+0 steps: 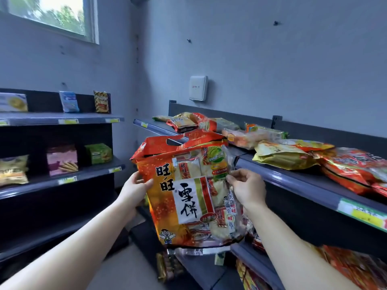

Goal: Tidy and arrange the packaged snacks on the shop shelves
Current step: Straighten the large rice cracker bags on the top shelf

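Observation:
A large orange-red bag of rice crackers (184, 191) with a cut-out carry handle at its top hangs upright in the air in front of the right-hand shelf unit. My left hand (134, 189) grips its left edge, thumb on the front. My right hand (247, 187) pinches its right edge, where the clear window shows wrapped crackers. Behind the bag, the top shelf (293, 174) on the right carries a loose heap of snack packets (280, 153), yellow, orange and red, lying flat and overlapping.
A second shelf unit (62, 120) stands at the left with a few upright packets and boxes spaced apart. More red and orange packets (356, 266) fill the lower right shelves. A grey wall with a white box (198, 87) runs behind.

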Tool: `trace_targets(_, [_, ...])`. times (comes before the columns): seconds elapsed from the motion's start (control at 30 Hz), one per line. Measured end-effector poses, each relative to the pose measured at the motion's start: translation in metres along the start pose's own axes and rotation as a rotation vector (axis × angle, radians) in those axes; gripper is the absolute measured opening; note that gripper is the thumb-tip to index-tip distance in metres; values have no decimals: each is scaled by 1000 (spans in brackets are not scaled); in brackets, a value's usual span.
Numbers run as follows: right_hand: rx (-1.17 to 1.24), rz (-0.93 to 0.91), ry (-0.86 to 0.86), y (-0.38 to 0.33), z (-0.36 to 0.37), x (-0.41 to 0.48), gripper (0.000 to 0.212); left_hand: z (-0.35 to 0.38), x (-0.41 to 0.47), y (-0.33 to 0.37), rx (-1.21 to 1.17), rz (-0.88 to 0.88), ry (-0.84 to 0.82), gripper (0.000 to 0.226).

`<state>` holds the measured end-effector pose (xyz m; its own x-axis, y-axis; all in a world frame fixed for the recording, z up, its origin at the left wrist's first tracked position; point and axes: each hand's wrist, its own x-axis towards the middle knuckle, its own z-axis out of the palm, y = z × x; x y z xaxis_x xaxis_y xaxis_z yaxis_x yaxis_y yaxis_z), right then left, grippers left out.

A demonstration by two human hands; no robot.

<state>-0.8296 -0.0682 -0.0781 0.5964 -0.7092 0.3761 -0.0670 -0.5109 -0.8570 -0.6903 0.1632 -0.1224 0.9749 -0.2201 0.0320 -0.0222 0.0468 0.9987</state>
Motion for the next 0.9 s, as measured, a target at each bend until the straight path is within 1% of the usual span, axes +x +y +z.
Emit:
trace_targets(0.1, [51,-26,52,-21,32,17,27,-18,25,7,14,25,-16,43])
trace_targets(0.17, [85,-47,56,-30,51,30,23,-26,42,7,22,11,-30,47])
trace_targets(0.27, [166,-69,80,-42,81,54,12,-35,72,2,44,-19,-36,59])
trace_targets(0.3, [205,-74,88,-45,90,63,11,-36,83,0,43,-29,-39,64])
trace_targets(0.37, [323,-78,86,-56,109,84,17,-34,106,-2,51,-38,-60,67])
trace_targets(0.43, [456,-95,74,-67,127,107,23,-31,132,-2,68,-37,-80,60])
trace_targets(0.5, [541,-119,57,-77,144,133,20,-27,159,1,104,-20,-84,48])
trace_targets(0.57, [599,-143,43,-88,161,160,22,-25,191,10,81,-9,-66,41])
trace_targets(0.67, [647,-166,27,-103,184,201,19,-26,233,28,-10,10,-46,36])
trace_targets(0.73, [662,-174,26,-113,201,227,19,-28,261,39,-103,25,-24,29])
trace_targets(0.83, [731,-147,14,-124,230,264,21,-36,300,56,-262,28,9,23])
trace_targets(0.9, [758,-127,6,-129,251,287,20,-42,327,66,-290,33,35,22])
